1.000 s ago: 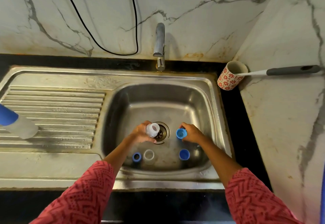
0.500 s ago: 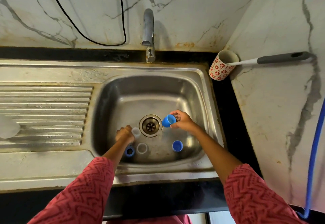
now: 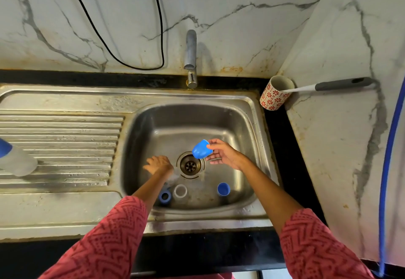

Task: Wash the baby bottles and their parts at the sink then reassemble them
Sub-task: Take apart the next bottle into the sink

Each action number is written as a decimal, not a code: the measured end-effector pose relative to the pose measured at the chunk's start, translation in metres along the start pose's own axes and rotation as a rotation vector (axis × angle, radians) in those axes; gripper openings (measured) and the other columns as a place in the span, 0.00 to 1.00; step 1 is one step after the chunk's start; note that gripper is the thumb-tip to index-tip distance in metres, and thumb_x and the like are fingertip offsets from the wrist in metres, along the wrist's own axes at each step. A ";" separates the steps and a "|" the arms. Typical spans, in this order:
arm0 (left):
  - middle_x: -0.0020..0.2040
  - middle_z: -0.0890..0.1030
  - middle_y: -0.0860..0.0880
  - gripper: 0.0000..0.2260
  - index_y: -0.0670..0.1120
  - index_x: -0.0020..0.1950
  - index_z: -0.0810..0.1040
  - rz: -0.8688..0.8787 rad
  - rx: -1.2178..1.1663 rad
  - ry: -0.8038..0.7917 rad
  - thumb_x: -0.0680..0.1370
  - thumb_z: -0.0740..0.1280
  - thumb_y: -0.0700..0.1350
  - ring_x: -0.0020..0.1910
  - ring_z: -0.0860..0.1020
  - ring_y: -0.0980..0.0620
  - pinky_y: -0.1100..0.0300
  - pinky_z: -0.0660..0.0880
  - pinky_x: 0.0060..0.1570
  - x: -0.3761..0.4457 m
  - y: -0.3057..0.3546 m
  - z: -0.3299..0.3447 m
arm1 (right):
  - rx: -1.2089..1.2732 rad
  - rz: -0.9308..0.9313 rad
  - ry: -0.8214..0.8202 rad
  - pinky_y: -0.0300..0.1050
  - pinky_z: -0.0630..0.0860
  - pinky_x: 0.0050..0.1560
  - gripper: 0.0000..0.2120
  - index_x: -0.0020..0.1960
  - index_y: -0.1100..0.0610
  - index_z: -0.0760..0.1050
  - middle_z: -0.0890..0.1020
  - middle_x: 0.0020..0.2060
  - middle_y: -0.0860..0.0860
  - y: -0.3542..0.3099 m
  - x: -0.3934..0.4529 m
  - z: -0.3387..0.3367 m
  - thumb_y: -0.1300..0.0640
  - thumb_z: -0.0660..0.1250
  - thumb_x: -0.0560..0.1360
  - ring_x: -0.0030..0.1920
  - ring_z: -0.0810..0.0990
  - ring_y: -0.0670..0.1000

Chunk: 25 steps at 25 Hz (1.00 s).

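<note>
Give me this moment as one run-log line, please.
right hand: holds blue cap over drain | left hand: low in sink, grip unclear

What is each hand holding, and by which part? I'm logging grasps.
Right hand pinches the blue cap at its open rim. Left hand is blurred; it appears to hold nothing.

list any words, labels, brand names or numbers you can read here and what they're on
None: no readable text shows anywhere.
The mug by the sink carries only a red flower pattern, no lettering.
The blue cap in the right hand looks plain.
The bottle on the drainboard is blurred; any marks on it cannot be read.
</note>
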<state>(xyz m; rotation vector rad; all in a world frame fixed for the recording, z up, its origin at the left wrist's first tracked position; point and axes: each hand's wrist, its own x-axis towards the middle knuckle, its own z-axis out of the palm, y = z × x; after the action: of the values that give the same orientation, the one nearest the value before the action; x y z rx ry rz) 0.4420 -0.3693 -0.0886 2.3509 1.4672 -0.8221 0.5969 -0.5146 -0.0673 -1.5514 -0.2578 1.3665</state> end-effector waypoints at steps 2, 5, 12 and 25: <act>0.68 0.69 0.41 0.18 0.42 0.68 0.67 0.117 -0.216 0.186 0.79 0.60 0.46 0.68 0.65 0.41 0.48 0.61 0.67 0.004 0.001 -0.010 | -0.036 -0.005 0.021 0.43 0.79 0.43 0.09 0.56 0.54 0.73 0.81 0.45 0.56 -0.008 -0.003 0.006 0.53 0.64 0.77 0.44 0.82 0.52; 0.55 0.79 0.39 0.14 0.37 0.60 0.75 0.447 -0.798 0.238 0.81 0.58 0.45 0.56 0.77 0.42 0.56 0.70 0.53 -0.009 0.011 -0.034 | -0.081 -0.009 0.121 0.43 0.79 0.43 0.15 0.60 0.58 0.72 0.80 0.44 0.56 -0.025 -0.005 0.023 0.50 0.63 0.78 0.41 0.81 0.51; 0.39 0.76 0.44 0.16 0.38 0.58 0.74 0.569 -1.066 0.182 0.82 0.57 0.50 0.28 0.72 0.54 0.70 0.69 0.24 -0.032 0.018 -0.076 | -0.301 -0.064 0.016 0.45 0.80 0.47 0.14 0.62 0.57 0.72 0.78 0.54 0.57 -0.078 -0.023 0.058 0.53 0.63 0.79 0.52 0.78 0.52; 0.36 0.76 0.42 0.16 0.38 0.51 0.72 0.214 -1.411 0.019 0.83 0.49 0.47 0.30 0.72 0.52 0.63 0.71 0.30 -0.045 0.007 -0.109 | -0.710 -0.465 0.345 0.37 0.73 0.49 0.17 0.57 0.61 0.74 0.73 0.56 0.55 -0.097 -0.034 0.103 0.50 0.67 0.76 0.55 0.74 0.51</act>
<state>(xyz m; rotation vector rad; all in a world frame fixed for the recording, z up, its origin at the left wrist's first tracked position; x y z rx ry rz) 0.4696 -0.3529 0.0252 1.3245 1.1066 0.3013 0.5411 -0.4387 0.0434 -2.0963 -0.8949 0.6415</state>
